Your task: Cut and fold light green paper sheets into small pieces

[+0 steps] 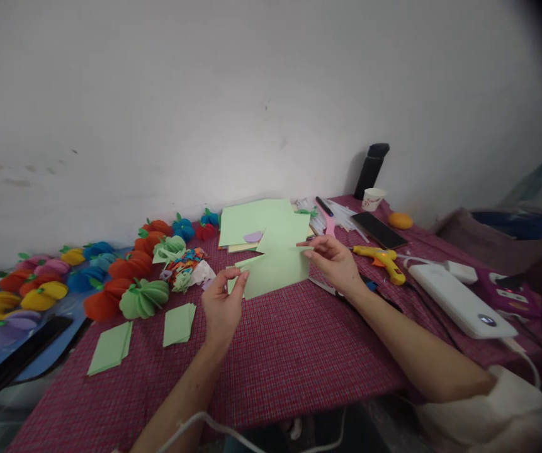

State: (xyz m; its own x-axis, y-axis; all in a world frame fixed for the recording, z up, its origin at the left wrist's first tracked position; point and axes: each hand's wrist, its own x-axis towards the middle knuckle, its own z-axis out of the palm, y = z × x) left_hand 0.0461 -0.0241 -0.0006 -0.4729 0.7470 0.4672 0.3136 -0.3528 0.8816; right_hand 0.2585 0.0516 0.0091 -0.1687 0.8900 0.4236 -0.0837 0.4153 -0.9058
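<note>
A light green sheet of paper (275, 272) is held up over the table between my two hands. My left hand (225, 304) pinches its left edge between thumb and fingertips. At the other end, the thumb and fingers of my right hand (331, 261) close on its upper right corner. Part of the sheet stands up behind, and I cannot tell whether it is folded or cut there. Below my right hand lie what look like scissors (325, 286), partly hidden by my wrist. Two small piles of cut green paper, one nearer (110, 349) and one farther (179, 324), lie left of my left hand.
Colourful paper pumpkins (131, 265) crowd the left side beside paper scraps (188, 267). Green sheets (247, 220) are stacked at the back. On the right are a yellow glue gun (384, 261), a phone (379, 229), a white power bank (459, 301), a paper cup (372, 199) and a black bottle (371, 171).
</note>
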